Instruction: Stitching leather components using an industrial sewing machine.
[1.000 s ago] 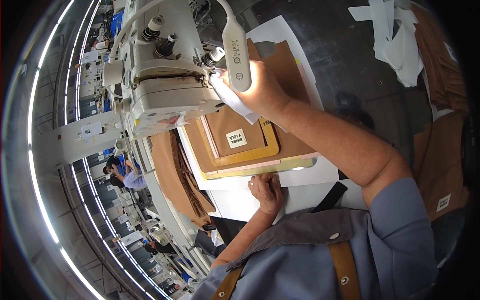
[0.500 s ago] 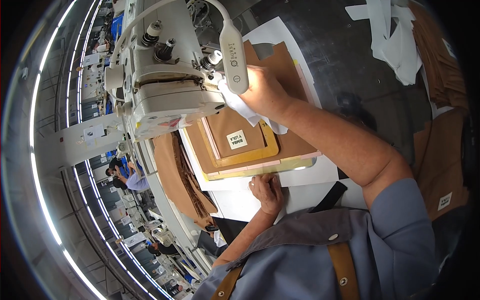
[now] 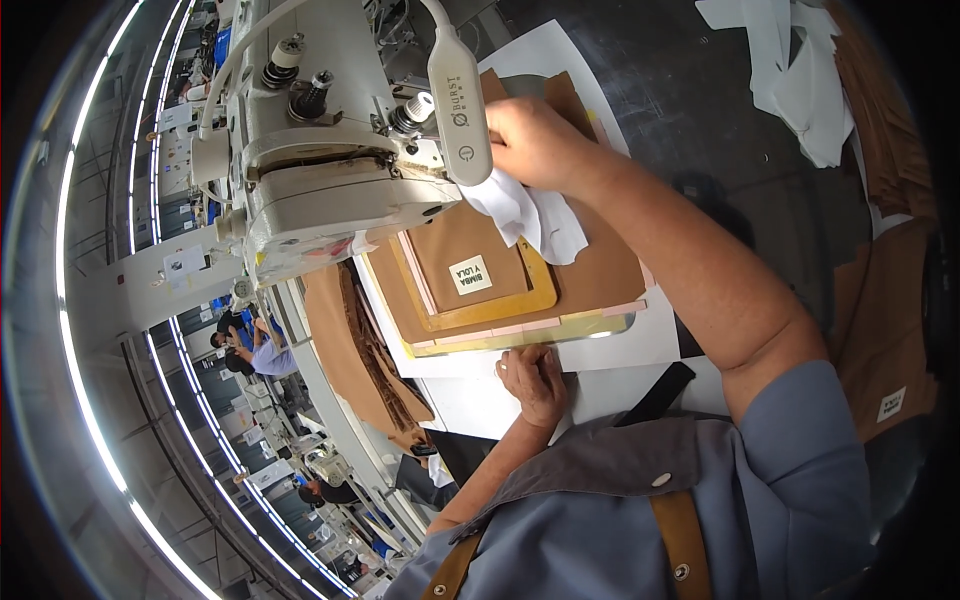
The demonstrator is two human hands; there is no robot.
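Note:
My right hand (image 3: 540,142) is raised beside the head of a white sewing machine (image 3: 340,205), its fingers partly hidden behind the machine's lamp (image 3: 461,120). A crumpled white cloth (image 3: 535,222) hangs from it over the work. Beneath lies a flat sewing template (image 3: 630,322) with brown fabric panels (image 3: 600,270), edged with pale pink strips. A yellow frame (image 3: 535,300) on top holds a smaller brown piece with a white label (image 3: 470,275). My left hand (image 3: 535,384), loosely closed with nothing visible in it, rests at the template's near edge.
Stacked brown pieces (image 3: 350,350) lie left of the template. White scraps (image 3: 805,90) and more brown pieces (image 3: 880,140) are at the far right. A black strip (image 3: 660,392) lies near my body. Other people (image 3: 262,345) work at machines in the left background.
My right hand has shifted slightly up and away from the machine head, and the white cloth now hangs lower and more spread out. My left hand has barely moved.

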